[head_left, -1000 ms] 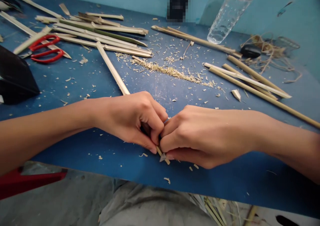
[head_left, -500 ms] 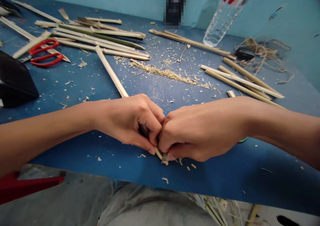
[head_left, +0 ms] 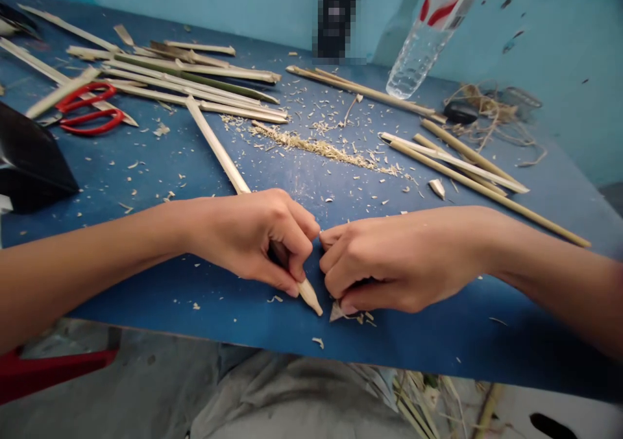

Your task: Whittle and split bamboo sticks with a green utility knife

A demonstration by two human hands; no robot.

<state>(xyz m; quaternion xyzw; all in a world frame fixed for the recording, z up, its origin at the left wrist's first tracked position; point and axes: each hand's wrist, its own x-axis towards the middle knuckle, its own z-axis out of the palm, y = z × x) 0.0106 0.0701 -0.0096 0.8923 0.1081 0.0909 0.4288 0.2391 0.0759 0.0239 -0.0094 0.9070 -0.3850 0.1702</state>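
My left hand (head_left: 263,241) is closed around a pale split bamboo stick (head_left: 219,147), whose tapered tip points toward the table's front edge. A short gap to the right, my right hand (head_left: 394,261) pinches a small blade (head_left: 335,311); only its pointed greyish corner shows beneath the thumb, and the rest is hidden by the fingers. The blade and the stick's tip are apart. Fine shavings (head_left: 326,148) lie in a strip behind the hands, and a few more curls rest beside the blade.
Bamboo strips (head_left: 195,79) and red-handled scissors (head_left: 92,111) lie at the back left. A black object (head_left: 34,160) stands at the left edge. More sticks (head_left: 457,160), a water bottle (head_left: 423,37) and tangled twine (head_left: 496,111) are at the right and back on the blue table (head_left: 146,296).
My right hand has moved slightly right with the blade, away from my left hand, uncovering the stick's tapered tip. The view has shifted a little, showing more of the sticks at the right.
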